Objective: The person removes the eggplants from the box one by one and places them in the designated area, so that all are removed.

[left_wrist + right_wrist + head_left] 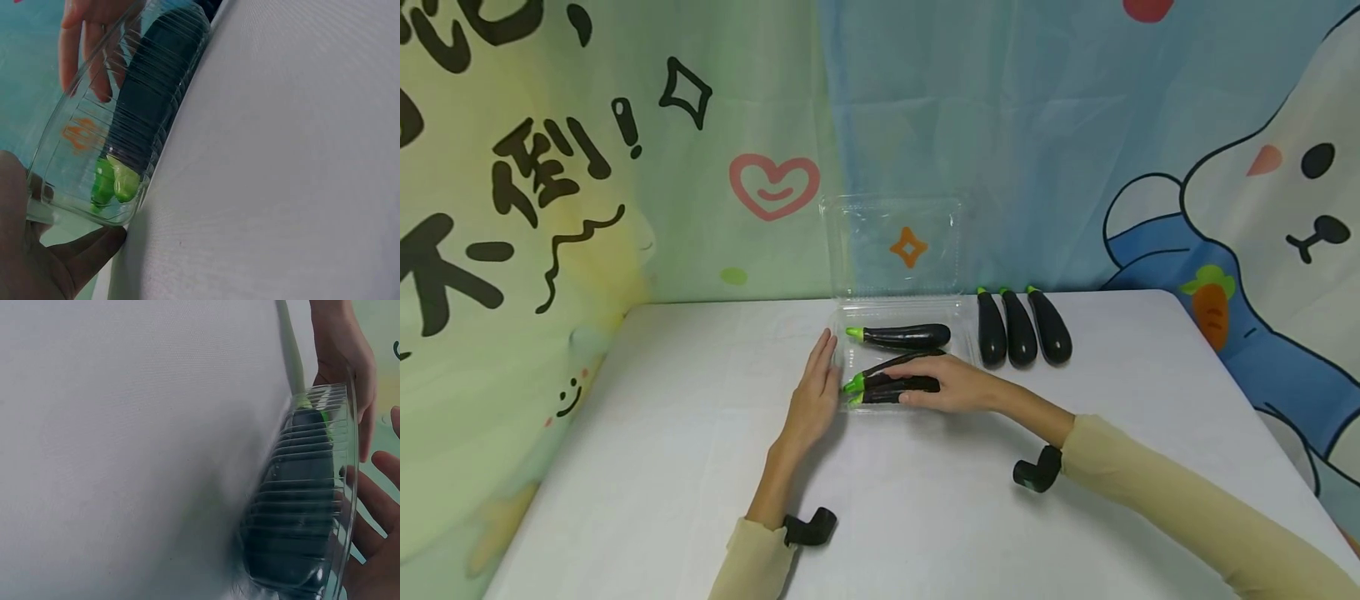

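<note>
A clear plastic clamshell box (964, 321) lies on the table with its ribbed lid (868, 250) standing up behind. Inside it, one dark eggplant (910, 337) lies along the back, its green stem to the left. Two more are in the front half: a rear eggplant (917, 356) and a front eggplant (880, 397), both partly hidden by my right hand (955, 384). That hand reaches in from the right, fingers and thumb spread about the front eggplant. My left hand (815, 396) rests along the box's left side, fingers nearly straight.
Right of the box, three eggplants stand in a row: a left one (992, 332), a middle one (1019, 331) and a right one (1051, 329). They are on a white-covered table (925, 508). A printed curtain (1037, 125) hangs behind.
</note>
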Available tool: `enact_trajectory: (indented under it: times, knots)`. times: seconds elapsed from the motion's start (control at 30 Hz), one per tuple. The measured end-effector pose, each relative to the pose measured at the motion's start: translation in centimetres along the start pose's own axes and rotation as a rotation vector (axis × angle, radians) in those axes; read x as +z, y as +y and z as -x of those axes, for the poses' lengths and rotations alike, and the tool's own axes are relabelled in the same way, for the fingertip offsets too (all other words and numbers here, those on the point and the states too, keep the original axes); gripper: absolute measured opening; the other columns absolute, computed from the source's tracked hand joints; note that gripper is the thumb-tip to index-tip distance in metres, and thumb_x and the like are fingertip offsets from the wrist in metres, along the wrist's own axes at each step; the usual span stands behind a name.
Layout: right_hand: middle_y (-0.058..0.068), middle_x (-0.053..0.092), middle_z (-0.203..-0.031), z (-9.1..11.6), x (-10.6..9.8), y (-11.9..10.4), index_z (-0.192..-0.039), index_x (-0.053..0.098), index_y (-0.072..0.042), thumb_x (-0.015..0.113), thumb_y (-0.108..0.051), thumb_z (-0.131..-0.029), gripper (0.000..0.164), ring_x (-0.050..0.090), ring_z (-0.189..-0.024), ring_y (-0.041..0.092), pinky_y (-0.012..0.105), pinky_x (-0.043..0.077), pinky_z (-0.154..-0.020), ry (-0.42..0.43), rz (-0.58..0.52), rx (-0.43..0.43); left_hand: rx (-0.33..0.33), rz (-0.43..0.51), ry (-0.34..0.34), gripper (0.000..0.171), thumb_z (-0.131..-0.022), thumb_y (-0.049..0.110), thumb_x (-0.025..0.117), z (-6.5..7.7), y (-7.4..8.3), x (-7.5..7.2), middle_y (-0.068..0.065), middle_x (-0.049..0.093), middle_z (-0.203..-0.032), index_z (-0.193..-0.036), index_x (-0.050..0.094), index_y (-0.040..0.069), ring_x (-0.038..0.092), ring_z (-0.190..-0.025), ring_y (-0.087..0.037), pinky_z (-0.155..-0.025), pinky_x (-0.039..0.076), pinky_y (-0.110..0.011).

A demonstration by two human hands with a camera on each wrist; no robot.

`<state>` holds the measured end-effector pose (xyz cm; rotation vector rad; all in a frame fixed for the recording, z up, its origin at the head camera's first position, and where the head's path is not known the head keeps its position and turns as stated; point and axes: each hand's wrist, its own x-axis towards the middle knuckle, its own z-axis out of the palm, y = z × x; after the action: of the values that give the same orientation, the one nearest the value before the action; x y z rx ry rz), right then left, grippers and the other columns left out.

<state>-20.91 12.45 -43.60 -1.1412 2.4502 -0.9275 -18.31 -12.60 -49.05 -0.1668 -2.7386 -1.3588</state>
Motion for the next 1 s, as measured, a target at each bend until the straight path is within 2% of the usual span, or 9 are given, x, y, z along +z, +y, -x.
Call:
enact_trajectory:
  times: [0.23,0.43,0.67,1.0]
  knots:
    - [0.007,0.057,-0.14,-0.7,0.5,0.2,-0.138,0.056,-0.012,0.06,-0.03,-0.095,0.047,0.053,-0.131,0.026,0.046,0.044,-0.107,0.003,-0.007,-0.001,-0.003,-0.001,-0.01,0.051,-0.104,0.02,0.034,0.0,0.0,0.1,0.011,0.018,-0.163,-0.154,0.027,0.017,0.021,-0.15,-0.018,-0.12,0.025,-0.047]
    - [0.008,0.055,-0.142,-1.2,0.7,0.5,-0.139,0.054,-0.011,0.06,-0.031,-0.096,0.048,0.05,-0.134,0.027,0.046,0.042,-0.109,-0.026,-0.005,-0.01,0.003,0.006,-0.008,0.051,-0.104,0.02,0.033,0.0,0.0,0.0,0.01,0.018,-0.163,-0.154,0.027,0.017,0.021,-0.15,-0.019,-0.119,0.026,-0.049]
    - [0.007,0.056,-0.142,-1.5,0.8,1.1,-0.138,0.056,-0.011,0.06,-0.03,-0.096,0.046,0.051,-0.133,0.025,0.045,0.043,-0.108,-0.024,-0.039,0.019,0.005,0.009,-0.005,0.051,-0.103,0.019,0.035,0.0,0.0,-0.1,0.009,0.018,-0.163,-0.154,0.028,0.015,0.022,-0.15,-0.021,-0.119,0.026,-0.05]
    - [0.007,0.057,-0.14,-1.5,1.1,1.5,-0.137,0.056,-0.009,0.059,-0.028,-0.096,0.045,0.052,-0.132,0.026,0.045,0.044,-0.107,-0.032,-0.043,0.034,-0.013,0.002,-0.012,0.051,-0.104,0.02,0.034,0.0,0.0,0.0,0.013,0.017,-0.163,-0.155,0.026,0.019,0.021,-0.15,-0.017,-0.119,0.026,-0.049]
